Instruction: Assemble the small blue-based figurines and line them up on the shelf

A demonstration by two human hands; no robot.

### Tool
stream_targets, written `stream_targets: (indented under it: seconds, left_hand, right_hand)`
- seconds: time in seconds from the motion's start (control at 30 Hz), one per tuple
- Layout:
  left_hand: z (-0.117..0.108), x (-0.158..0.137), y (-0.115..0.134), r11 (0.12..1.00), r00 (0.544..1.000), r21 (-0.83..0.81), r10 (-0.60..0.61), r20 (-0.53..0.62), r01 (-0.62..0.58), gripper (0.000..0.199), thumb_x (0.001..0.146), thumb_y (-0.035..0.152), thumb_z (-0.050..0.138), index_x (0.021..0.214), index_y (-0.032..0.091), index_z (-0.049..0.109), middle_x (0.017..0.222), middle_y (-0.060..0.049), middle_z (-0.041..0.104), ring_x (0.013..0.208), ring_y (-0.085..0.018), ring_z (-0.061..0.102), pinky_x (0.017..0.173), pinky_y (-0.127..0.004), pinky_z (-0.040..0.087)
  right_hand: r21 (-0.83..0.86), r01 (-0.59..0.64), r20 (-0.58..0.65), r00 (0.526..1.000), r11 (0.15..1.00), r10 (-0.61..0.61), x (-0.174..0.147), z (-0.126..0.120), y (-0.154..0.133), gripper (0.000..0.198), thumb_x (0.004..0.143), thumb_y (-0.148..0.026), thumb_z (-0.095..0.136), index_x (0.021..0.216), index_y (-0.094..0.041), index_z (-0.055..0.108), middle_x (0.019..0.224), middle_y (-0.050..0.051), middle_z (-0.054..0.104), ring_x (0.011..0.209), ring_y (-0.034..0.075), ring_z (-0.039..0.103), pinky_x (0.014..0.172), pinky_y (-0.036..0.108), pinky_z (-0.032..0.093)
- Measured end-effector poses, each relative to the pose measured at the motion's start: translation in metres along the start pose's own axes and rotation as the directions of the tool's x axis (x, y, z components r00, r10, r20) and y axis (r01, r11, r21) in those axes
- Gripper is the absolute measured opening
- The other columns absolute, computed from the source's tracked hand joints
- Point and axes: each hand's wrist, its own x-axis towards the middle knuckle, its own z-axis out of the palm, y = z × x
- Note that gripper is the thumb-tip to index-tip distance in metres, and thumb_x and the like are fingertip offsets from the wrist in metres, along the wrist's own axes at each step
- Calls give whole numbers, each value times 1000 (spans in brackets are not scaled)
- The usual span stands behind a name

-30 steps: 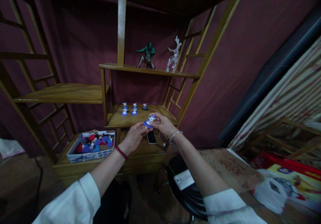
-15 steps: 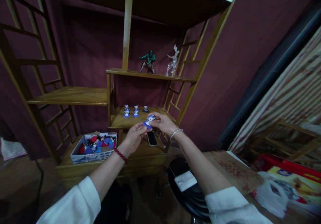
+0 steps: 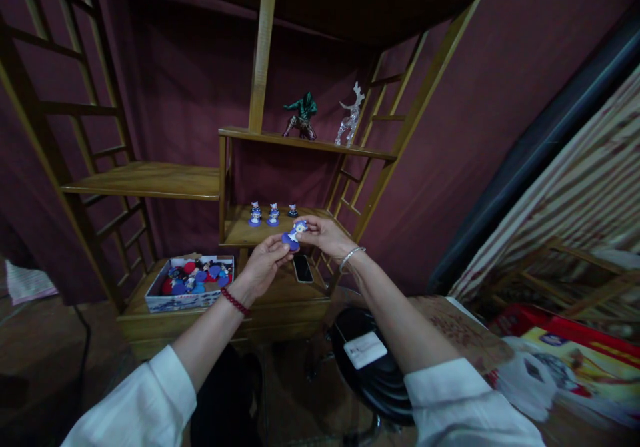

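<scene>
Both of my hands hold one small purple-and-white figurine (image 3: pixel 294 235) in front of the low shelf (image 3: pixel 235 233). My left hand (image 3: pixel 265 263) pinches its round purple base, and my right hand (image 3: pixel 327 239) grips its upper part from the right. The figurine is tilted. Behind it on that shelf stand several small figurines, among them a purple-based one (image 3: pixel 255 217) and a dark-based one (image 3: pixel 293 211). A patterned box (image 3: pixel 190 301) full of red, blue and purple-based figurines sits lower left, on the cabinet top.
A phone (image 3: pixel 303 269) lies on the cabinet top below my hands. On the upper shelf stand a green crouching figure (image 3: pixel 303 115) and a clear deer figure (image 3: pixel 350 117). A black stool (image 3: pixel 385 393) bears a white packet (image 3: pixel 365 349). A plastic bag (image 3: pixel 527 383) lies at right.
The camera view has shifted slightly, so the shelf appears a little higher and further right. Both hands still hold the figurine, with little change in grip.
</scene>
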Motion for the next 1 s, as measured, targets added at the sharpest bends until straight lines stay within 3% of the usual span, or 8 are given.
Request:
stream_targets:
  seconds: [0.33,0.53,1.0]
  left_hand:
    - [-8,-5,5,1000,998,-16,20,67,-19,24,71,18,63,93,13,59,93,-7,63,86,-15,59,77,-24,42]
    - [-10,-7,7,998,999,-64,-12,49,15,27,68,17,66,94,13,59,94,-8,63,88,-16,59,79,-26,42]
    - [-8,-2,3,998,999,-63,-23,32,25,23,69,13,65,91,13,59,93,-6,63,87,-15,60,78,-23,43]
  right_hand:
    - [34,-18,40,999,999,17,0,7,-5,37,59,-23,69,94,-16,57,75,-2,61,66,8,57,67,22,46]
    - [9,-18,50,999,1000,18,2,9,-4,36,60,-24,68,94,-17,57,75,-2,61,66,9,57,67,23,46]
    - [-94,83,28,996,992,-80,3,10,3,33,61,-25,66,92,-18,55,78,-2,59,70,10,56,69,23,45]
